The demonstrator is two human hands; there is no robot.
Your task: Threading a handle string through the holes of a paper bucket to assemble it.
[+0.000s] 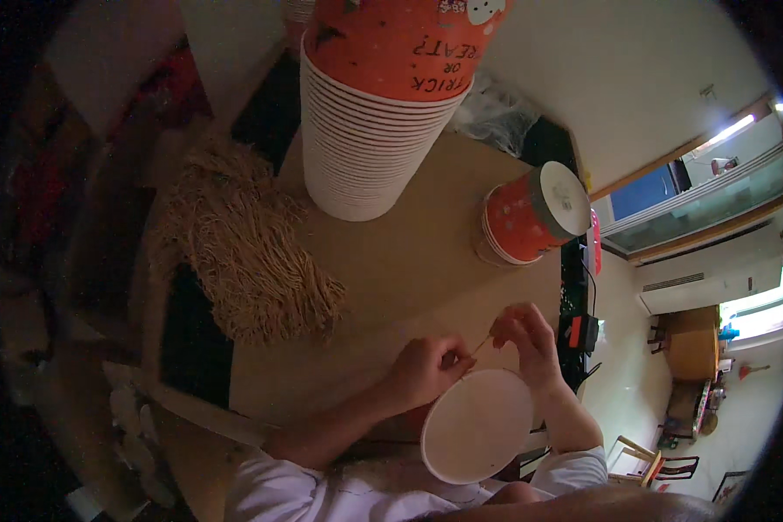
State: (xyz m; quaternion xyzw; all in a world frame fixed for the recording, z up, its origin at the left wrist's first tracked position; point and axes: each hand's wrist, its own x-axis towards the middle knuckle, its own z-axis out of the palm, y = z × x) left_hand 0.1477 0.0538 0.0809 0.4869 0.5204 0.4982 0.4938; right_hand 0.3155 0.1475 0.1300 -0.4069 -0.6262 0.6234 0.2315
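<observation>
Bundle of brown strings (pixel 252 248): left of the tall bucket stack (pixel 365 148). Left hand (pixel 428 370): nearer the person than the tall stack, fingertips pinching one string (pixel 484 344). White-faced bucket (pixel 478 426): same side, just below the string. Right hand (pixel 529 335): pinching the string's other end. Upturned orange buckets (pixel 522 213): right of the tall stack.

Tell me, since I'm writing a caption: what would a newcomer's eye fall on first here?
The tall stack of nested orange and white buckets at top centre would probably draw the eye first. To its lower left lies a shaggy bundle of tan strings. Right of centre, low down, the left hand and right hand hold a thin cord beside a pale round bucket.
</observation>
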